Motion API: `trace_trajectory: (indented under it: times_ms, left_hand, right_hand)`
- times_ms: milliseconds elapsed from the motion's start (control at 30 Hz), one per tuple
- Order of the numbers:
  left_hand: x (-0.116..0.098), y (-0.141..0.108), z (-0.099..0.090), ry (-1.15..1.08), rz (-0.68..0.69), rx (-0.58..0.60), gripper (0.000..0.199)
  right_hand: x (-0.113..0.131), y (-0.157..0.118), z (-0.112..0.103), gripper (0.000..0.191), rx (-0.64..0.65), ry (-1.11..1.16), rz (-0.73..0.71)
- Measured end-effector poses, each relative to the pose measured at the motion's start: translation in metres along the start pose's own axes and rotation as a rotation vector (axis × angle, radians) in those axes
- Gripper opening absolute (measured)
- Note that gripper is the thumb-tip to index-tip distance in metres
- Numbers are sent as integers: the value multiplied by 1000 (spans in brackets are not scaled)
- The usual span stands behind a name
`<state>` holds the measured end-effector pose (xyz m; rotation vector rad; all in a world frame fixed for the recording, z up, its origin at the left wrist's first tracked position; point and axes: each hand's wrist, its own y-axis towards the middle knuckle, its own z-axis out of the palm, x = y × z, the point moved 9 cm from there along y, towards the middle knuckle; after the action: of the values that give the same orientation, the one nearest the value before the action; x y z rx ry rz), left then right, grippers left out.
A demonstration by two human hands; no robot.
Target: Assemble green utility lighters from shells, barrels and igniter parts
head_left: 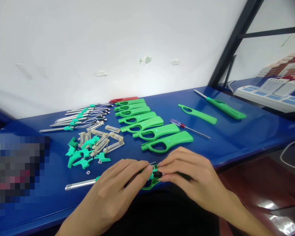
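A long-nosed lighter point(81, 185), partly put together, is between my hands near the table's front edge. Its metal tube points left, and its green shell shows below my fingers. My left hand point(120, 186) is closed on the lighter, thumb and fingertips at the teal part by the trigger opening. With its fingertips pinched, my right hand point(189, 170) grips a small black part point(157, 174) at the shell. The fingers hide most of the shell's inside. Just beyond my hands lie several green shell halves point(170, 141) in a row.
Left lie teal triggers point(75, 159), clear fuel tanks point(114, 146) and metal tubes with wires point(56, 129). A screwdriver point(184, 126), a loose shell half point(199, 113) and a whole green lighter point(226, 108) are right. A red shell point(125, 99) lies by the wall.
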<state>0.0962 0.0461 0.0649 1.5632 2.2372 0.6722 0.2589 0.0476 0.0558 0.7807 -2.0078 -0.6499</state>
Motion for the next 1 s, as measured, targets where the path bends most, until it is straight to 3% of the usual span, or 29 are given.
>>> trace_trajectory:
  times_ms: [600, 833, 1000]
  left_hand:
    - [-4, -6, -2, 59, 51, -81, 39]
    - [-3, -8, 1, 31, 27, -50, 49]
    - [-1, -9, 4, 36, 25, -16, 42]
  right_hand:
    - [5, -4, 1, 6, 9, -13, -100]
    - [5, -4, 1, 12, 19, -5, -96]
    - [4, -2, 0, 7, 28, 18, -62]
